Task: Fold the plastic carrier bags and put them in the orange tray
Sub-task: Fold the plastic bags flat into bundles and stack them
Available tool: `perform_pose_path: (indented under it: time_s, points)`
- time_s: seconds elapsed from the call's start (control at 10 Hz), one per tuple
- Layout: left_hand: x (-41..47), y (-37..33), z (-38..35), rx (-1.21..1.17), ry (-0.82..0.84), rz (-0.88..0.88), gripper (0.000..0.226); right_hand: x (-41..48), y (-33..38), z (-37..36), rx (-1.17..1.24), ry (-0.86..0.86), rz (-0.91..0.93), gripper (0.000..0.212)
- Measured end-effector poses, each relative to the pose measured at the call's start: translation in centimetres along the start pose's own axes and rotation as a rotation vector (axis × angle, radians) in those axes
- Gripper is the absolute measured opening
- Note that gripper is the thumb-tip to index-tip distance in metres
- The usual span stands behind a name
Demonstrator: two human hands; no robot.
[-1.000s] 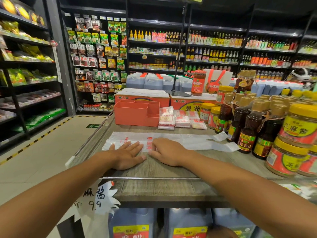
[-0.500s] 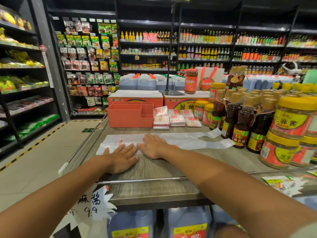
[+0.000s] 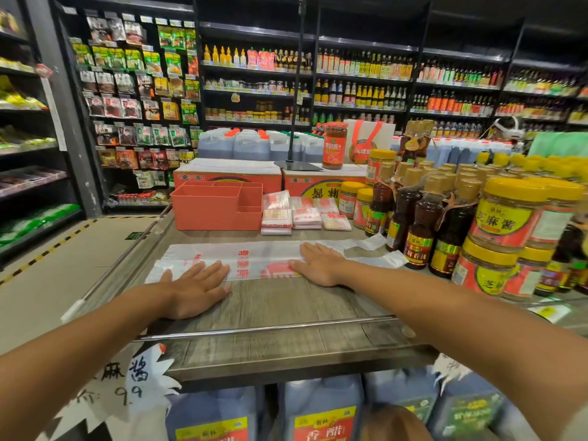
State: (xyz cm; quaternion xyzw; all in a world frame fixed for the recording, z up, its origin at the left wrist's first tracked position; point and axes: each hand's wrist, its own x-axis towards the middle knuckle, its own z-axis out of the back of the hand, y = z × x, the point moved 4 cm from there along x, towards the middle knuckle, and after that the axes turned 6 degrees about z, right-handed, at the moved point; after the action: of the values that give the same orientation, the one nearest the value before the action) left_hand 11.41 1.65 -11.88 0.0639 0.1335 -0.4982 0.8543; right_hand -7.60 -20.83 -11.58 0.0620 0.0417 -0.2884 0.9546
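shop shelves packed with packets and bottles run behind a grey wooden counter [image 3: 286,303], where everything for the job sits. at the back left stands the orange tray [image 3: 216,205], upright, with several compartments. nearer, the left hand [image 3: 191,288] lies flat, fingers straight and spread, its fingertips on the left end of a plastic bag [image 3: 254,261]; it grips nothing. the bag stretches sideways across the counter as a long narrow strip with red print, apparently folded lengthwise already. behind it, just right of the tray, small piles of folded bags [image 3: 296,214] rest on the counter, not in the tray. the right hand [image 3: 318,264] presses flat on the strip right of its middle, fingers straight and close together, holding nothing. past that hand the bag's handles [image 3: 366,246] trail loose toward a row of dark bottles [image 3: 416,224], with yellow-lidded jars [image 3: 509,218] beyond.

the step looks like smoothing the strip flat before folding it shorter. next, by my judgement, one end needs lifting and laying over the other, likely the handle end, while the other hand pins the slippery film. the bottles stand near the handles, so that lift wants care.
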Motion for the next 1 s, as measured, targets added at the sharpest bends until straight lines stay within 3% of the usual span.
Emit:
perform_pose_path:
  time_s: [0.3, 0.4, 0.5, 0.6, 1.0]
  points:
    - [0.1, 0.2, 0.0, -0.022, -0.025, -0.01, 0.067, -1.0, -2.6, 0.1, -0.025, -0.009, -0.031, 0.087]
    - [-0.3, 0.2, 0.3, -0.039, -0.079, -0.016, 0.068, -1.2, -1.8, 1.1, -0.118, -0.102, 0.082, 0.081]
    - [-0.6, -0.2, 1.0, -0.028, -0.171, -0.02, 0.065, -1.8, 0.7, 1.9, -0.12, -0.173, 0.309, 0.073]
    - [-0.6, -0.4, 1.4, -0.04, -0.247, -0.033, 0.064, -2.2, 2.5, 1.8, -0.104, -0.135, 0.387, 0.07]
    - [-1.5, -0.3, 2.7, -0.059, -0.402, -0.099, 0.054, -4.5, 4.3, 2.8, -0.226, -0.179, 0.466, 0.059]
